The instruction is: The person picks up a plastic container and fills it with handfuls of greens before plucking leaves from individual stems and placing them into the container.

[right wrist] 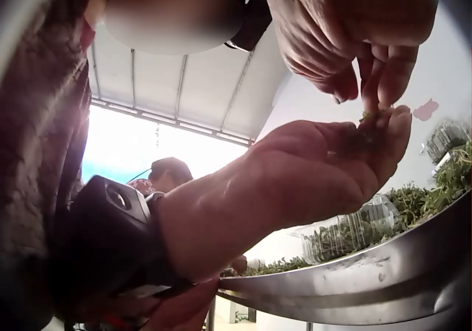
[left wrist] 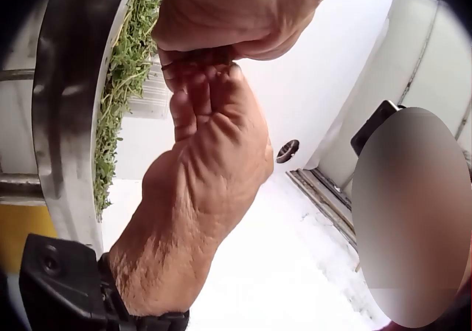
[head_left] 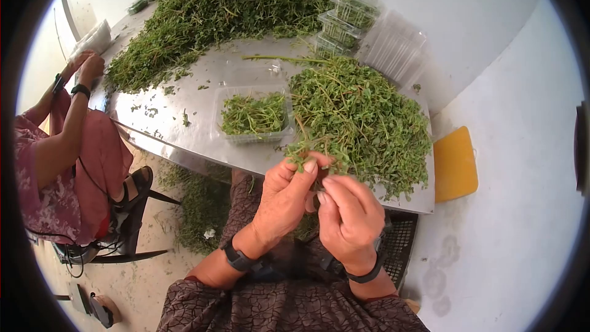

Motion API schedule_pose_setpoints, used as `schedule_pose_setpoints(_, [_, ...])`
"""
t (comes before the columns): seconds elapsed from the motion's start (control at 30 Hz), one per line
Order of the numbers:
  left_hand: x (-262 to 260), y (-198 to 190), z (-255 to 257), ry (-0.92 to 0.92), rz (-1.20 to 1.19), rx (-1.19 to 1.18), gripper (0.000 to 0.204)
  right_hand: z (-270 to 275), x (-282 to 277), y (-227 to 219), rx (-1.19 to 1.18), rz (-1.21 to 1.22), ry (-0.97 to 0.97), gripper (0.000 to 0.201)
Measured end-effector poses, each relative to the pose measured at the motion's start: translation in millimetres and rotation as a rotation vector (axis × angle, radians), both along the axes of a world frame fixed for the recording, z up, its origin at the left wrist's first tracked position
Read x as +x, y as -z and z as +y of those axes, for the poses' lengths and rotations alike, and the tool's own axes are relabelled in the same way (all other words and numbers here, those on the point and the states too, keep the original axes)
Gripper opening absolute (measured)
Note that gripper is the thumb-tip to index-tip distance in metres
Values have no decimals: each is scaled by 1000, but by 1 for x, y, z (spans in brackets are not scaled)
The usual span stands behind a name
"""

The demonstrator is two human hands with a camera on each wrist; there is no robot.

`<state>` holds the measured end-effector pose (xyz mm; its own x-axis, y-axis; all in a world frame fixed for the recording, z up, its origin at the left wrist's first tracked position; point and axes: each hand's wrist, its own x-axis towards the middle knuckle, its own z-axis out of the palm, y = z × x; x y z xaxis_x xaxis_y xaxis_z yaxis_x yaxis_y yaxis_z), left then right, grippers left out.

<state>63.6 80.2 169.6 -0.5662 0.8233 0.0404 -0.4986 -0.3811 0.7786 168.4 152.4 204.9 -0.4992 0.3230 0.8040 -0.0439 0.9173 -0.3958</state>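
Note:
The left hand (head_left: 284,199) holds a few green leafy sprigs (head_left: 302,147) between thumb and fingers, over the metal table's front edge. Close beside it, the right hand (head_left: 351,220) pinches at the lower part of the sprigs with thumb and forefinger; the fingers partly hide this spot. In the right wrist view, the right hand (right wrist: 354,28) reaches down to the fingertips of the left hand (right wrist: 295,165). An open clear plastic box (head_left: 257,139) with cut greens (head_left: 253,114) stands behind the left hand. A pile of greens (head_left: 369,123) lies behind the right hand.
A larger heap of greens (head_left: 227,6) covers the back of the table (head_left: 212,52). Filled boxes (head_left: 338,27) and stacked empty ones (head_left: 393,46) stand by the wall. Another person (head_left: 67,154) sits at left. A yellow board (head_left: 455,165) leans at right.

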Motion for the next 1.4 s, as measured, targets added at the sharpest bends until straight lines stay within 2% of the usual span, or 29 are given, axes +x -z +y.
schedule_pose_setpoints(0.1, [4,-9,-2,-53,7,25,27,1,12,-2,9,42,-2,26])
schedule_pose_setpoints(0.17, [3,-6,-7,-36,10,18,27,1,16,-7,-98,84,71,26])
schedule_pose_setpoints(0.23, [2,-4,-11,-11,180,-8,26,8,14,-9,-89,100,56,32])
schedule_pose_setpoints(0.3, [0,0,-15,31,227,-12,26,12,15,-8,-269,-31,16,35])
schedule_pose_setpoints(0.37, [1,1,-19,70,271,-21,26,13,13,-7,-320,-36,-27,37])
schedule_pose_setpoints(0.43, [2,0,-22,150,307,-32,26,11,13,-9,-379,-54,-120,30])
schedule_pose_setpoints(0.63, [3,-6,-30,293,384,-131,29,13,15,-2,-333,-124,-134,13])
schedule_pose_setpoints(0.97, [-2,4,-38,165,414,-195,31,16,22,2,-196,-246,-101,12])
schedule_pose_setpoints(1.13, [4,4,-36,82,290,-109,28,11,21,5,-224,-246,-103,15])
schedule_pose_setpoints(1.23, [7,0,-37,76,294,-72,25,7,21,5,-202,-250,-93,16])
schedule_pose_setpoints(1.4, [12,0,-35,15,434,-76,20,3,22,7,-164,-244,-75,16])
